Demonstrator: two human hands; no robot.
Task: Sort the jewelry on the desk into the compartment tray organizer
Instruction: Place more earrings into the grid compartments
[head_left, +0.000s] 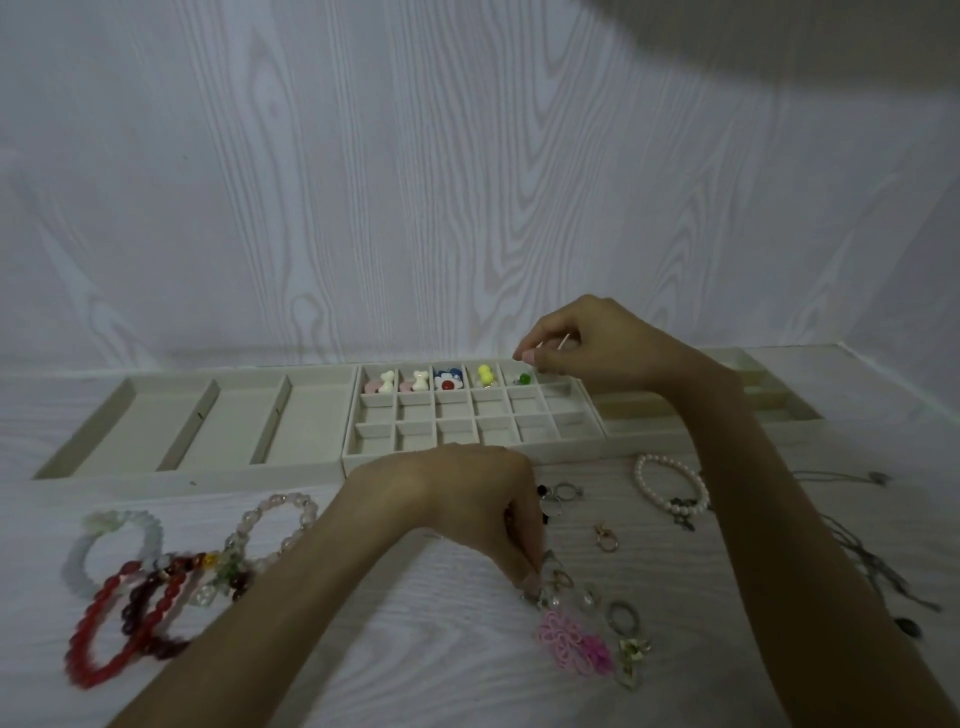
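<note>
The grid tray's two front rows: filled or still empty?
Empty. In the grid tray, only five back-row cells hold pieces, such as the blue flower piece; every visible front and middle cell shows bare lining.

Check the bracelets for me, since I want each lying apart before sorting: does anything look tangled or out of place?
Yes. The red bracelets on the left of the desk overlap one another and a small cluster of colored beads, forming a jumbled pile. The pale bracelet touches that pile. The pearl bracelet on the right lies apart.

Cream grid tray (470, 415) holds five charms in its back row; bracelets (124, 597) lie on the desk.
</note>
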